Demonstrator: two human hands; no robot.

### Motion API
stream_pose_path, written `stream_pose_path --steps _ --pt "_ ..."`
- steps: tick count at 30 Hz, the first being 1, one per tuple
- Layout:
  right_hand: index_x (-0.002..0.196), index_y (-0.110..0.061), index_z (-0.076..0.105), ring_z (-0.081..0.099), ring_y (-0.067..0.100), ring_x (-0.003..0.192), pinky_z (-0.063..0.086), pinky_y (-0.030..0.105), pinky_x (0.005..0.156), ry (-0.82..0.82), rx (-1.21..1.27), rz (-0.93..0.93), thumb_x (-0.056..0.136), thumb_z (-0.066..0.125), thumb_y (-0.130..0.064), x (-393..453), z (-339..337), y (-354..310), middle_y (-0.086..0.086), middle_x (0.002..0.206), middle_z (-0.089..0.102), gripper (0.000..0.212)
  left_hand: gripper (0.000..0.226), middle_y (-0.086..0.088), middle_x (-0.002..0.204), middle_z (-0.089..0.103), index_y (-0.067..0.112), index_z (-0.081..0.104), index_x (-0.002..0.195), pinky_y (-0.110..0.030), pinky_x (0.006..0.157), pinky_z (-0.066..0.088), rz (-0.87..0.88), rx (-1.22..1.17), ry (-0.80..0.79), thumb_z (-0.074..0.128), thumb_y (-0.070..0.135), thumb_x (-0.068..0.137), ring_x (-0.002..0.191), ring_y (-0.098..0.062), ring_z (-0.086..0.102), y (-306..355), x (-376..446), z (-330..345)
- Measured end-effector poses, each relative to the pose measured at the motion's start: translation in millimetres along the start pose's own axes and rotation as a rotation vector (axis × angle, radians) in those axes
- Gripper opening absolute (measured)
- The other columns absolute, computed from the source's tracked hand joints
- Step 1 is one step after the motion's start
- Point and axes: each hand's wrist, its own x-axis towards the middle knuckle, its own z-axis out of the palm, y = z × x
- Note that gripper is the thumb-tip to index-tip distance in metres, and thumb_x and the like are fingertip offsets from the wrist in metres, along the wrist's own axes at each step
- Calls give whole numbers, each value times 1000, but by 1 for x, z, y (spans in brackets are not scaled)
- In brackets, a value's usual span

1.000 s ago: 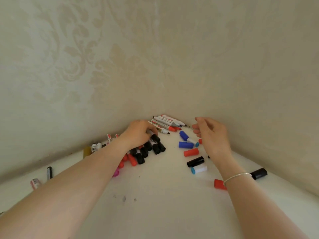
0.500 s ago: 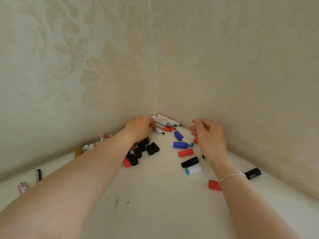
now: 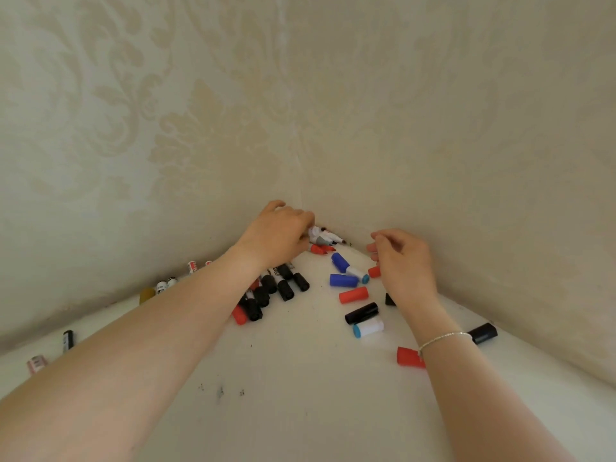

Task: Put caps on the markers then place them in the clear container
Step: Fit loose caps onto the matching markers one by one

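Reaching into the far corner of the white surface (image 3: 300, 411), the left hand (image 3: 276, 235) is curling its fingers (image 3: 305, 216) round the uncapped white markers (image 3: 325, 236) lying against the patterned wall (image 3: 233, 111). The right hand (image 3: 403, 261) is hovering just beside them with fingers loosely curled and holding nothing, above loose caps: blue caps (image 3: 343, 280), a red cap (image 3: 353, 295), and a black cap (image 3: 361, 313). Capped black markers (image 3: 283, 285) are lying under the left wrist.

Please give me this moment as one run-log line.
stage: picking marker | left hand: gripping uncapped markers in corner | right hand: holds nothing, over loose caps | clear container: not in view
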Motion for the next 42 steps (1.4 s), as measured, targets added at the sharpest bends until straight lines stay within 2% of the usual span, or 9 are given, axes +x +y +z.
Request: stream_pose_path --steps 4,7,12,21,24,28,32,39,42 --pt "117 -24 64 57 15 96 44 20 74 -204 -322 -174 93 46 -12 -6 10 4 -7 113 62 32 15 10 99 67 19 56 108 -15 74 44 -368 -947 300 56 25 95 82 6 61 26 -21 -35" --pt "123 -22 61 43 19 125 34 30 99 -363 -691 -376 93 51 -18 -12 21 12 -5 133 52 33 12 -6 98 73 8 58 105 -17 76 52 -536 -1544 435 53 14 95 87 -10 71 45 -35 -45" --pt "122 -22 61 40 19 123 29 31 95 -377 -808 -336 95 47 -21 -14 23 16 -6 131 50 30 11 -8 95 73 10 57 95 -23 76 54 -638 -1910 502 47 14 98 95 -20 71 63 -52 -40" --pt "104 -24 64 45 17 112 29 29 91 -330 -855 -354 90 53 -14 -17 26 9 -6 114 57 21 11 -6 92 69 15 58 95 -31 83 53 -757 -1942 556 47 15 98 94 -23 69 65 -70 -31" --pt "103 -23 63 48 17 107 28 27 89 -344 -884 -368 90 52 -14 -18 26 8 -5 107 60 19 17 1 78 63 20 59 96 -30 74 52 -804 -1819 517 43 17 99 73 -16 66 64 -72 -29" --pt "97 -16 65 56 14 92 39 18 72 -177 -339 -275 89 58 -13 -17 23 4 -4 99 61 10 20 2 72 54 27 59 100 -27 48 36 -657 -1373 355 40 22 100 49 -10 42 60 -76 -22" --pt "89 -18 68 63 10 70 47 14 61 -93 243 -48 91 56 -11 -15 11 -10 -1 86 69 15 24 12 71 55 34 58 109 -33 65 44 -492 -927 244 41 47 98 68 -9 52 58 -84 -20" --pt "86 -16 66 51 16 66 44 28 67 -111 498 84 90 58 -10 -13 6 -13 5 78 65 10 30 18 79 57 39 62 110 -27 67 43 -403 -718 188 43 56 93 82 -6 57 55 -86 -24" --pt "87 -16 59 49 17 64 41 32 68 -137 529 96 87 64 -14 -13 6 -13 8 76 63 6 32 17 75 62 40 62 107 -28 63 47 -370 -681 177 42 59 91 72 -7 59 57 -85 -26"
